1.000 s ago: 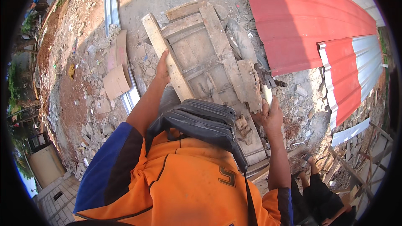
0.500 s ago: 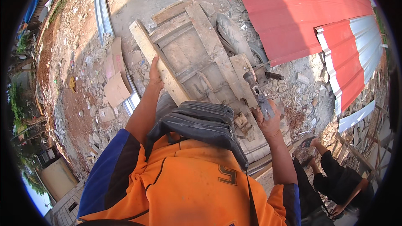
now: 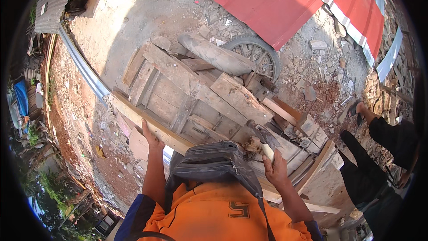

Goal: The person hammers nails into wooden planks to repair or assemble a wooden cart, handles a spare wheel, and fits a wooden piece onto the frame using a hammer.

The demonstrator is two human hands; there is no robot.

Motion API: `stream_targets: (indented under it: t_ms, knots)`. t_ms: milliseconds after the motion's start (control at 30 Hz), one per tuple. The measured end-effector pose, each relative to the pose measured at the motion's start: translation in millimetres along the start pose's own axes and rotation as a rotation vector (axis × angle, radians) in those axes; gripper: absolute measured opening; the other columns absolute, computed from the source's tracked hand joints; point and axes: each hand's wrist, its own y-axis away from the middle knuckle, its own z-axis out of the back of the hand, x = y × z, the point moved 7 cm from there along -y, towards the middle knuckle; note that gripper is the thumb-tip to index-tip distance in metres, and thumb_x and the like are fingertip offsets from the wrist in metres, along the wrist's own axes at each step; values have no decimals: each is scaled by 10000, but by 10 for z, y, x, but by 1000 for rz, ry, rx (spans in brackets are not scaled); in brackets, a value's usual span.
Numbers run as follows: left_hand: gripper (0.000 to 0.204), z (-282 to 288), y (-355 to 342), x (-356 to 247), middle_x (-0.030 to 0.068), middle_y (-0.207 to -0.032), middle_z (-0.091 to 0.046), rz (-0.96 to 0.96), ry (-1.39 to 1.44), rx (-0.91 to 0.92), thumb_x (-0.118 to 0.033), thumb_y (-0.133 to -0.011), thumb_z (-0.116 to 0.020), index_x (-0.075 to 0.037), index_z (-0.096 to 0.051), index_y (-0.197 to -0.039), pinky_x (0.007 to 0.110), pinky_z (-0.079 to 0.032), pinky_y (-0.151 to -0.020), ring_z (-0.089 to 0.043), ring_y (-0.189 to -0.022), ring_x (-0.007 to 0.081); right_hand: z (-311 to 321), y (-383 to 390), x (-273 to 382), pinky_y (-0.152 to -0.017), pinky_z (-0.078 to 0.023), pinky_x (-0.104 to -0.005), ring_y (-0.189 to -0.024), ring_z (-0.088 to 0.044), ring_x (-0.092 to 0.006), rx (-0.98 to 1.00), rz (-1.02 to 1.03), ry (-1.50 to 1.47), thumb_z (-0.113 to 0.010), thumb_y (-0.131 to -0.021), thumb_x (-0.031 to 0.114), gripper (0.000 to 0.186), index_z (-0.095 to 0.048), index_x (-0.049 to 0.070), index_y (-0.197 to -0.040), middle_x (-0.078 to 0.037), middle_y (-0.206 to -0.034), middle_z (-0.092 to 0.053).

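Observation:
My left hand [image 3: 152,140] grips the near edge of a long pale wooden plank [image 3: 133,115], thumb on top. The plank lies along the left side of a worn wooden frame [image 3: 167,90] of boards and crosspieces. In my right hand [image 3: 276,168] is a hammer [image 3: 267,150] with a pale handle and a dark metal head, held low over the boards beside a small splintered wood block [image 3: 253,144]. My fingers partly hide its handle. A black waist bag [image 3: 209,160] sits against my front and covers the frame's near end.
Beyond the frame lie a dusty rounded grey piece [image 3: 216,53] and a spoked wheel [image 3: 273,60]. Red metal sheets [image 3: 267,4] lie at the far right over rubble. A person in black [image 3: 372,156] is at the right. A metal channel [image 3: 82,64] runs along the left.
My view has turned, so the frame lies more slantwise. The hammer has come down nearer the bag, its pale handle now showing. My left hand still holds the plank.

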Motion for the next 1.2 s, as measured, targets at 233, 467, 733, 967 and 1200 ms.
stream_targets:
  t_ms: [233,467,733,967,1200]
  knots:
    - [749,61,43,-39,102,-1379,-490,10,-54,-109,-628,-911,-535,-122,-402,-1447,465,-427,-1043,-497,-1236,300,157,204,-444,-552,-460,-364,-585,-546,-206,-185,-248,-199,-575,-981,235,309,-528,-13,-1159,-109,-703,-554]
    - [734,-160,122,-68,99,-1373,-494,10,-59,-118,-644,-914,-499,-135,-414,-1437,485,-430,-1034,-502,-1231,308,222,-161,-287,-659,-507,-461,-762,-639,-443,-30,-96,-65,-598,-953,266,384,-534,0,-1223,-229,-875,-646]
    - [634,-126,113,-77,90,-1152,-586,27,-9,-94,-620,-915,-535,-120,-508,-1305,443,-524,-889,-593,-1043,267,141,-506,260,-694,-530,-438,-819,-667,-407,71,119,-39,-623,-933,168,387,-515,-22,-1252,-233,-981,-658]
    - [597,-18,67,-38,101,-921,-620,87,89,-76,-614,-890,-578,-96,-557,-1186,422,-569,-710,-645,-792,262,127,-616,688,-700,-529,-459,-834,-671,-405,24,276,147,-618,-953,206,399,-513,-25,-1260,-244,-966,-661]
    - [569,-134,82,-21,115,-988,-634,49,232,101,-554,-922,-563,-61,-567,-1207,429,-570,-742,-653,-861,250,-1,-764,691,-719,-512,-492,-853,-633,-475,-110,478,341,-616,-956,228,395,-519,-36,-1234,-277,-953,-646]
